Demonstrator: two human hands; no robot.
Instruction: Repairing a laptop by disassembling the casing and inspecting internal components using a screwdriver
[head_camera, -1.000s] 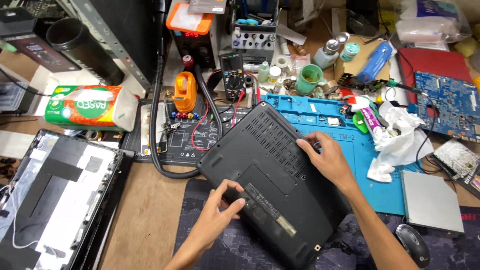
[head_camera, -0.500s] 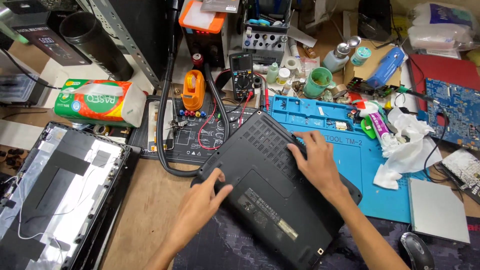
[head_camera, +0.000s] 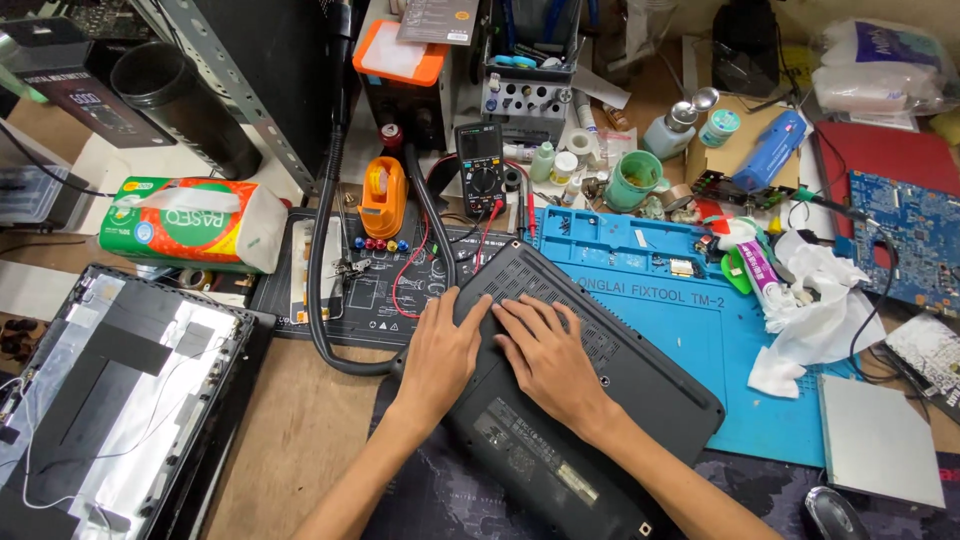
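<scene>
Laptop: black laptop base, underside up, lying slantwise at centre frame on the counter.
Left hand: flat, grip released, palm pressing the vented panel.
Right hand: likewise flat, touching the left.
Handling: likely stiff, fairly heavy, smooth plastic (take the edges, not the vents).

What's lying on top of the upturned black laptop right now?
Both hands rest flat on the laptop base: left hand beside right hand, over the vent grille. Whatever lies beneath the palms is hidden.
</scene>
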